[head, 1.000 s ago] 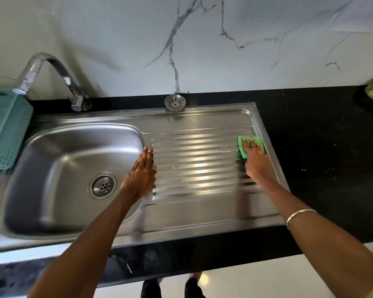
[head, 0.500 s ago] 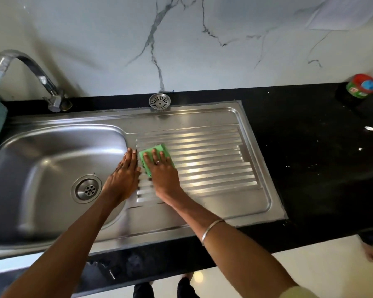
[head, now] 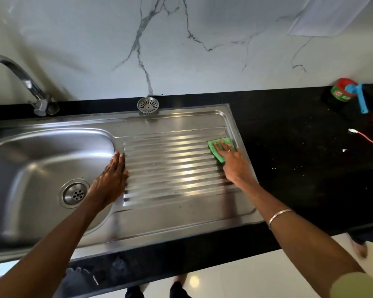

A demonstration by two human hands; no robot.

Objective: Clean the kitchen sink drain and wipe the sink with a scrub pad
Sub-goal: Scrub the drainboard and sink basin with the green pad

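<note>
A steel sink (head: 41, 151) with a ribbed drainboard (head: 172, 168) fills the counter. Its round drain (head: 74, 193) sits in the basin floor. A loose strainer cover (head: 148, 105) lies on the sink's back rim. My right hand (head: 235, 162) presses a green scrub pad (head: 216, 148) flat against the drainboard's far right end, fingers spread over it. My left hand (head: 112, 179) rests flat and empty on the ridge between basin and drainboard.
A curved tap (head: 26, 84) stands at the back left. On the black counter (head: 299, 168) at the right are a red and green tub (head: 342, 90), a blue tool (head: 362, 100) and a red wire (head: 368, 140). A marble wall rises behind.
My right hand has slid the scrub pad from the drainboard's left end, beside my left hand, back across to its far right end. My left hand stayed in place.
</note>
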